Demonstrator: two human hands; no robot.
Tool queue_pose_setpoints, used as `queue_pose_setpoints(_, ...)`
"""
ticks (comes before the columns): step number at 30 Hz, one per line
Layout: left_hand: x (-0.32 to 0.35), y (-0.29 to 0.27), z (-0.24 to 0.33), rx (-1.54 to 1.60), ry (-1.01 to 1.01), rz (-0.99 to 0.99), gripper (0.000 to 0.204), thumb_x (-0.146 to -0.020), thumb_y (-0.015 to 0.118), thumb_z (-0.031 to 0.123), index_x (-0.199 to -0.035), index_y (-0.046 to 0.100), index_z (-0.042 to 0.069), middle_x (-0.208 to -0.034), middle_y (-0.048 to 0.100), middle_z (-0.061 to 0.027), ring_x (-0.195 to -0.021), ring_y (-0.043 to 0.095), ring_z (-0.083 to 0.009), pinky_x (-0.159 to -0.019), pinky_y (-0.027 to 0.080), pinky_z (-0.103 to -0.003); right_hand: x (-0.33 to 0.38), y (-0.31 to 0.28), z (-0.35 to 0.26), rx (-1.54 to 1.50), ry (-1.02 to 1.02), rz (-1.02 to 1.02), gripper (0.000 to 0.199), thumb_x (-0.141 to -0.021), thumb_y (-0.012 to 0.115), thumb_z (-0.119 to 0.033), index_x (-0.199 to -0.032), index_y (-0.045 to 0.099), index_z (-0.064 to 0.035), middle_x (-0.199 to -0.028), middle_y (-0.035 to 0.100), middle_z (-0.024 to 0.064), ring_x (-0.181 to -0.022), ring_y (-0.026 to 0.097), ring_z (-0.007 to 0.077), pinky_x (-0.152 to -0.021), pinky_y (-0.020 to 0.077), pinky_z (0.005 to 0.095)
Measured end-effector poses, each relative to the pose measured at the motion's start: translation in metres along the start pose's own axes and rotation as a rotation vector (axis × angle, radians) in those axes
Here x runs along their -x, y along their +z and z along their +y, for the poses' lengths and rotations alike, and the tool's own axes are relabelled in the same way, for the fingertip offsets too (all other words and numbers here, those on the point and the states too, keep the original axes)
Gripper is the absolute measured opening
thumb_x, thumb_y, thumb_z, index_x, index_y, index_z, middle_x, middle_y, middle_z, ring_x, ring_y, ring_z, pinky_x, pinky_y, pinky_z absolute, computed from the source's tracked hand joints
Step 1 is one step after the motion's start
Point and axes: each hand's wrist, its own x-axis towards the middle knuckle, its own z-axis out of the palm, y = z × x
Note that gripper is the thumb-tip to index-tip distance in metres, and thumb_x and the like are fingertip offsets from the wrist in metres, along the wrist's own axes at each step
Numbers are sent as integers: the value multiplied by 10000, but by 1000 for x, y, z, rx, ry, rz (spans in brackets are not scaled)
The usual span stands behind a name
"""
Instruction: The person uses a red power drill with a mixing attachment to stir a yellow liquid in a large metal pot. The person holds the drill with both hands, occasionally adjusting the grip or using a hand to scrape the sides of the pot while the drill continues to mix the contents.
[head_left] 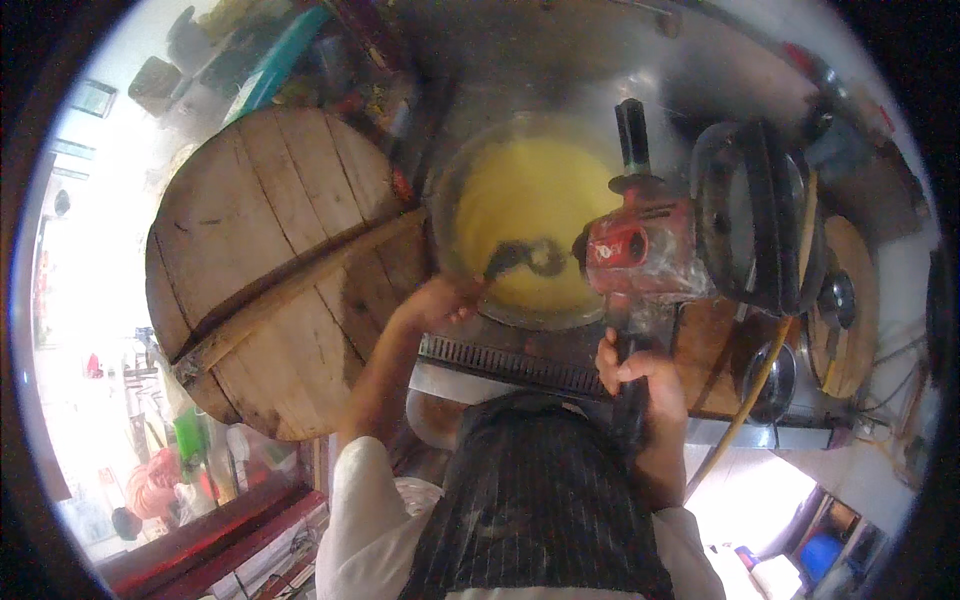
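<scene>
A large round metal pan (440, 225) holds a smooth yellow mixture (530, 185). My left hand (448, 302) is closed at the pan's near-left rim, on the end of a dark curved utensil (515, 257) that reaches over the mixture; its exact kind is unclear. In my right hand (648, 378) is the black grip of a red power tool (645, 250), fingers wrapped round it. The tool is at the pan's right side, with a black upright side handle and a large black frame at its right. Its working end is not clearly visible.
A big round wooden lid (270, 180) with a crossbar stands at the left, close to my left forearm. A yellow cord (750, 400) hangs below the tool. Right of it are a dark bowl (770, 383) and a round wooden board (850, 300). A slotted metal strip (510, 365) runs before the pan.
</scene>
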Motion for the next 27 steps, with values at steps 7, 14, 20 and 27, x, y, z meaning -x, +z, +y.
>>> queue_pose_setpoints(7,3,9,-12,-626,330,1131,335,-833,522,141,-1140,513,8,-942,628,-159,-829,597,-347,-689,473,-426,-1,-3,2,44,47,-55,400,-540,578,-74,-925,483,-22,-706,536,76,-547,508,189,-519,418,293)
queue_pose_setpoints(14,3,-27,91,509,275,630,216,-840,575,157,-1012,505,48,-857,603,-55,-780,621,-211,-670,493,-317,0,13,0,96,92,-35,414,-536,572,-70,-936,485,-5,-713,518,83,-568,488,182,-538,405,273)
queue_pose_setpoints(20,-11,6,223,1040,637,56,194,-833,590,191,-956,508,65,-881,558,-65,-829,611,-223,-680,532,-369,-4,26,5,255,124,-21,304,-535,612,-115,-812,539,-13,-666,547,73,-548,523,171,-538,432,283)
queue_pose_setpoints(27,-16,6,241,833,595,85,207,-792,632,257,-886,537,99,-735,507,-21,-664,541,-141,-552,490,-309,-8,31,-3,331,205,-16,239,-507,622,-109,-714,565,-6,-641,535,59,-543,517,162,-520,436,285)
